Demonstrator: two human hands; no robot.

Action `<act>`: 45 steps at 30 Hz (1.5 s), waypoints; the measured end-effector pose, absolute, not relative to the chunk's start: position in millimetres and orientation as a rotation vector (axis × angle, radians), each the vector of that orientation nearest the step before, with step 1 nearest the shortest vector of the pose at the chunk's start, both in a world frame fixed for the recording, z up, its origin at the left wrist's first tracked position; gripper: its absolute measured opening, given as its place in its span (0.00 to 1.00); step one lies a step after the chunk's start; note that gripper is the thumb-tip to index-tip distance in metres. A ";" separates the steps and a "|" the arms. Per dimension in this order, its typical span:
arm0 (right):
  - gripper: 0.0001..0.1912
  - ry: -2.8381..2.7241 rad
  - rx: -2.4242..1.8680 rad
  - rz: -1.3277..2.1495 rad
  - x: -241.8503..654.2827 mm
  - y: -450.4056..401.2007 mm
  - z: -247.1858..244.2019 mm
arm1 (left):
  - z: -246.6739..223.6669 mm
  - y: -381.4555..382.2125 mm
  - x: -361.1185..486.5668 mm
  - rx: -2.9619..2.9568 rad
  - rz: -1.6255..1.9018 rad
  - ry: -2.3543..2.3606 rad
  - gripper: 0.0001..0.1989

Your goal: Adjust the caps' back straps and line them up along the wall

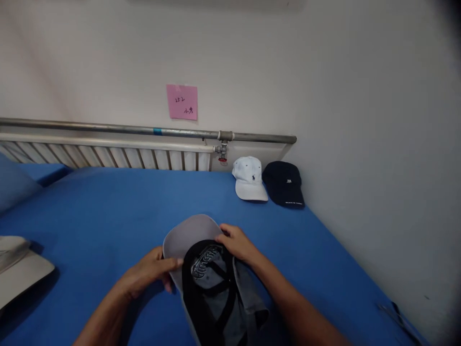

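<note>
A grey baseball cap (192, 233) is held between my two hands over the blue bed sheet, its brim pointing away from me. Its inside faces up and shows a black sweatband, dark seam tape and the back of some embroidery. My left hand (153, 270) grips the left side of the brim, thumb on top and fingers underneath. At the right, where brim meets crown, my right hand (236, 242) pinches the edge. Farther back, a white cap (248, 178) and a black cap (284, 182) sit side by side on the sheet.
A beige hat (25, 269) lies at the left edge. Behind the blue sheet (108, 206) run a white radiator (144, 158), a metal pipe (118, 128) and a red-handled valve (223, 160). A pink note (182, 102) is stuck on the wall. Dark thin items (399, 319) lie at lower right.
</note>
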State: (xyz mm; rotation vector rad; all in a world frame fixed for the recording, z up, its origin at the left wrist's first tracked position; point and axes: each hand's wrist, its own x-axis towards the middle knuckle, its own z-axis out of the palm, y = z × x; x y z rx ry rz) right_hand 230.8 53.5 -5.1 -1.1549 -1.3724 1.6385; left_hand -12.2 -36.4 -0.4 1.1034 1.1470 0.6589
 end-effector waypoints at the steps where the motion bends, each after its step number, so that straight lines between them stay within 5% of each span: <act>1: 0.05 -1.334 -1.170 1.638 228.4 54.0 -8.5 | -1.0 -35.3 -12.4 1.075 0.780 1.167 0.22; 6: 0.06 -1.022 -1.192 1.662 214.7 57.6 -24.5 | 1.7 -34.0 -14.1 1.217 1.477 1.424 0.23; 10: 0.09 -0.877 -1.173 1.691 209.2 59.5 -27.2 | 4.6 -40.4 -7.0 2.028 1.282 1.469 0.15; 13: 0.08 -0.861 -1.169 1.715 210.4 60.6 -25.7 | 8.8 -46.3 0.5 2.359 1.206 1.418 0.20; 17: 0.09 -0.897 -1.169 1.762 212.9 60.9 -23.2 | 20.1 -53.0 4.1 2.398 1.274 1.483 0.28; 27: 0.09 -1.107 -1.194 1.647 208.3 58.4 -28.6 | 6.4 -45.0 2.2 2.387 0.643 1.419 0.21; 37: 0.07 -1.526 -1.149 0.983 258.2 -29.3 22.6 | 7.1 -44.8 -1.8 2.312 0.616 1.506 0.13; 42: 0.28 -2.298 -0.775 0.385 274.3 -107.5 20.4 | 12.3 -48.2 1.2 2.275 0.604 1.427 0.09; 45: 0.33 -2.343 -0.795 0.131 265.1 -127.3 5.6 | 16.1 -51.1 4.3 2.229 0.631 1.335 0.08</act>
